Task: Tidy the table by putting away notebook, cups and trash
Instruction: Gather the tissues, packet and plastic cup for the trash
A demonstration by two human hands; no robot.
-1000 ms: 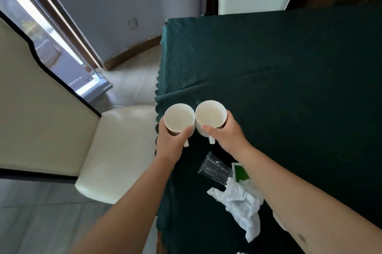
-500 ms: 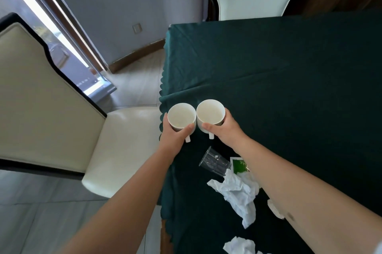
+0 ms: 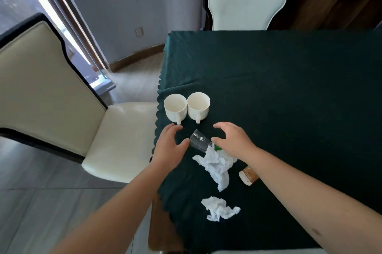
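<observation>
Two white mugs stand side by side near the table's left edge, the left mug [image 3: 175, 108] and the right mug [image 3: 198, 105], handles toward me. My left hand [image 3: 168, 147] and my right hand [image 3: 232, 140] hover open just below them, holding nothing. Between the hands a clear plastic cup [image 3: 199, 142] lies on its side. Below it rests a crumpled white tissue [image 3: 217, 165] over a green scrap [image 3: 217, 147]. A second crumpled tissue [image 3: 219, 209] lies nearer to me. No notebook is visible.
A dark green cloth covers the table [image 3: 279, 88]. A small brown and white item [image 3: 248, 175] lies by my right forearm. A cream chair [image 3: 68, 113] stands at the table's left side, another chair [image 3: 246, 5] at the far end.
Both hands have let go of the mugs, which now stand on the cloth, and have pulled back toward me with fingers spread. The camera has tilted up.
</observation>
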